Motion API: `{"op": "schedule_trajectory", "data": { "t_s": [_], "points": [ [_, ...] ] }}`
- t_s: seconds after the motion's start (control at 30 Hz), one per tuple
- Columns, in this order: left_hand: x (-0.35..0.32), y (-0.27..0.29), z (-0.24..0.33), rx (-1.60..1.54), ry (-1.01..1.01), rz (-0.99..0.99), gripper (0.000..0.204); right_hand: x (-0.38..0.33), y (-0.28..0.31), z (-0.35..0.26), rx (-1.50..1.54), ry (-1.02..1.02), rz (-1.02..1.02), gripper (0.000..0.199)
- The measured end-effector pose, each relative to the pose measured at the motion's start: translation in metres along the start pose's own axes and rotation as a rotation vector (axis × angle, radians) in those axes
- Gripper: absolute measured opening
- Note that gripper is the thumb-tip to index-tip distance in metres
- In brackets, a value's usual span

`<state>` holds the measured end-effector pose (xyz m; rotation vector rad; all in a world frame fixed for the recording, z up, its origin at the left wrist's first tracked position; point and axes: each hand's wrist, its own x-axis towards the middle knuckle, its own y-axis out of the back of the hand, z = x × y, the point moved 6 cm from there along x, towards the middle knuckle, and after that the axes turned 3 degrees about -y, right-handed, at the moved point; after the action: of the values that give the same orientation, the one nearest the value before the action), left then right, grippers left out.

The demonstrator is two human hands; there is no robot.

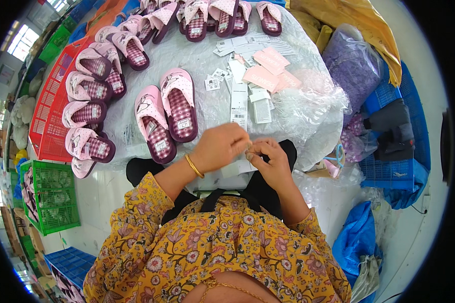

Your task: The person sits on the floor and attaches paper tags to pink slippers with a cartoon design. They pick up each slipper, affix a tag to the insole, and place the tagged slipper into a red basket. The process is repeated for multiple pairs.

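Note:
My left hand, with a gold bangle at its wrist, and my right hand meet over the near table edge. Both have their fingers closed in a pinch, the fingertips almost touching. What they hold between them is too small to make out. Below the hands, white paper or card shows above my lap. Left of them lies a pair of pink slippers, the left slipper and the right slipper, with plum checked insoles and small white labels. Just beyond my fingers is a long white label strip.
More pink slippers line the table's left and far edges. Pink cards and white labels lie at mid-table on plastic sheeting. Red and green crates stand left; a blue crate holding bagged goods stands right.

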<state>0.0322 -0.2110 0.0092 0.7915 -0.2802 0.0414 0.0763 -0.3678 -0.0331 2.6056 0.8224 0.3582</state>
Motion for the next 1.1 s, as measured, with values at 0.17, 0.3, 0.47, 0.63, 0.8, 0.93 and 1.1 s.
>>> {"op": "schedule_trajectory", "data": {
  "t_s": [0.17, 0.3, 0.47, 0.63, 0.8, 0.93, 1.1],
  "points": [
    [0.055, 0.057, -0.052, 0.505, -0.069, 0.195, 0.031, -0.007, 0.005, -0.015, -0.098, 0.161, 0.04, 0.013],
    [0.092, 0.061, -0.112, 0.911, 0.218, -0.26, 0.04, -0.006, -0.007, -0.005, 0.087, 0.072, -0.038, 0.01],
    [0.104, 0.047, -0.135, 0.981, 0.293, -0.477, 0.037, -0.01, -0.004, 0.003, 0.197, 0.004, -0.059, 0.009],
    [0.101, 0.049, -0.137, 0.969, 0.237, -0.388, 0.031, -0.014, -0.005, 0.007, 0.257, -0.059, -0.089, 0.008],
    [0.097, 0.066, -0.12, 0.709, 0.16, -0.247, 0.034, -0.016, -0.008, 0.008, 0.347, -0.106, -0.089, 0.009],
    [0.087, 0.071, -0.099, 0.485, 0.028, -0.191, 0.039, -0.018, -0.016, 0.012, 0.462, -0.208, -0.115, 0.013],
    [0.063, 0.069, -0.057, 0.365, -0.204, -0.169, 0.043, -0.006, -0.009, 0.008, 0.557, -0.188, 0.044, 0.015]
  ]
}}
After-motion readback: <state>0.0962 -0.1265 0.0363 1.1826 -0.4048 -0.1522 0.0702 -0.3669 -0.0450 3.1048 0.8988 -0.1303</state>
